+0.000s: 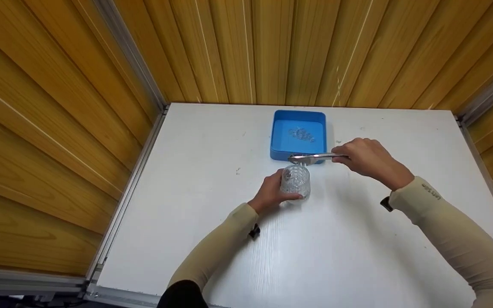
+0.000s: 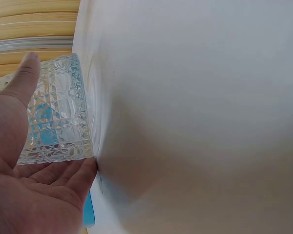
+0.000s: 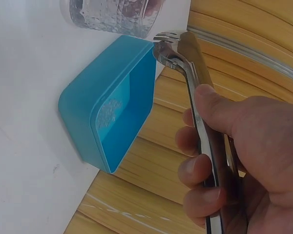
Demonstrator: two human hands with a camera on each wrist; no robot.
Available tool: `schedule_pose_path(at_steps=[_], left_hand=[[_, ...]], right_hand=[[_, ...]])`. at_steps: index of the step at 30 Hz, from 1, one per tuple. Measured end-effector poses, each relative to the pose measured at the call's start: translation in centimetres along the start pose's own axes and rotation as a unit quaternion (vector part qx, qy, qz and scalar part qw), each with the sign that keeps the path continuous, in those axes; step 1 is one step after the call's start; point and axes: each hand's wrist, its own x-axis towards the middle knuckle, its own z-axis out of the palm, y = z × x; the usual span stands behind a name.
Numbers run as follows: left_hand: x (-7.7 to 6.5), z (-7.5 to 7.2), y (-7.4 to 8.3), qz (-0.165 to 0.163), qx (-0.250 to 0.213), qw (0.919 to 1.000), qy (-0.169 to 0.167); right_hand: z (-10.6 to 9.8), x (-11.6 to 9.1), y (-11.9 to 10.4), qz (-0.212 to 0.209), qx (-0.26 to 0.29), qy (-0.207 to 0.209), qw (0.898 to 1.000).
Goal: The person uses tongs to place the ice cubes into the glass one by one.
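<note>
My left hand point(image 1: 271, 192) grips a clear cut-glass tumbler point(image 1: 296, 182) from its left side, thumb along the near face. In the left wrist view the tumbler's point(image 2: 61, 107) diamond-patterned wall shows between thumb and fingers, its base close to the table. With my right hand point(image 1: 368, 160) I hold shiny metal tongs point(image 1: 321, 157) level, fingers wrapped round the arms. The fork-like tips of the tongs point(image 3: 172, 46) lie over the tumbler's mouth; I cannot tell whether they pinch anything. Clear bits show inside the tumbler point(image 3: 105, 22) in the right wrist view.
Just behind the tumbler stands a square blue tray point(image 1: 276, 145) with raised walls. A small heap of clear pieces point(image 1: 302, 134) lies on its floor. The white table point(image 1: 195, 196) ends at wood-panelled walls point(image 1: 268, 55) at the back and sides.
</note>
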Motion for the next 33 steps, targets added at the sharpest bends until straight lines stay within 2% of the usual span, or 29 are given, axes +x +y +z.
schedule_pose_path(at_steps=[8,16,27,33], left_hand=[[0.06,-0.03,-0.23,0.012,-0.009,0.9999,0.002],[0.05,0.11,-0.17,0.009,-0.015,0.9998,0.001],[-0.01,0.02,0.05,0.007,-0.004,1.0,0.0],[-0.07,0.07,0.01,0.005,-0.004,1.0,0.001]], right_hand=[[0.72,-0.44,-0.24,-0.015,0.0,-0.004,1.0],[0.96,-0.46,-0.35,-0.007,-0.003,-0.01,1.0],[1.05,-0.71,-0.55,-0.031,-0.019,0.012,0.999],[1.03,-0.76,-0.75,-0.016,-0.014,0.002,1.0]])
